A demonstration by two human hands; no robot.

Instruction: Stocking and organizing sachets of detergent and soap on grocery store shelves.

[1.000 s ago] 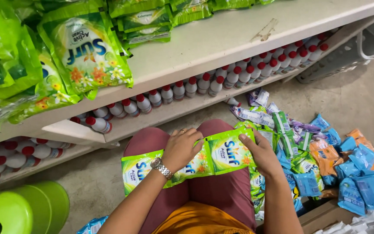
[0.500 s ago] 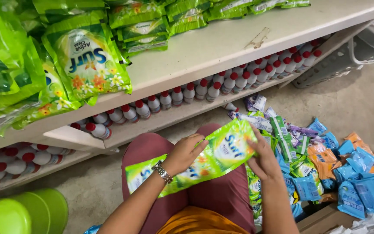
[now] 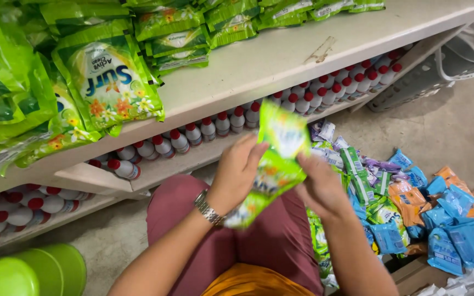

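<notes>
Left hand (image 3: 238, 176) and right hand (image 3: 318, 185) pinch a strip of green sachets (image 3: 270, 164) between them, raised above the lap, just short of the shelf edge (image 3: 248, 104). Open floor (image 3: 456, 126) lies to the right; loose sachets (image 3: 412, 203) crowd alongside. Previously the strip lay lower, across the thighs.

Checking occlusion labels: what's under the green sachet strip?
Under the sachet strip, held between left hand and right hand, lie maroon-clad thighs. Past its upper end, red-capped bottles on the lower shelf. The lap directly beneath it is covered.
</notes>
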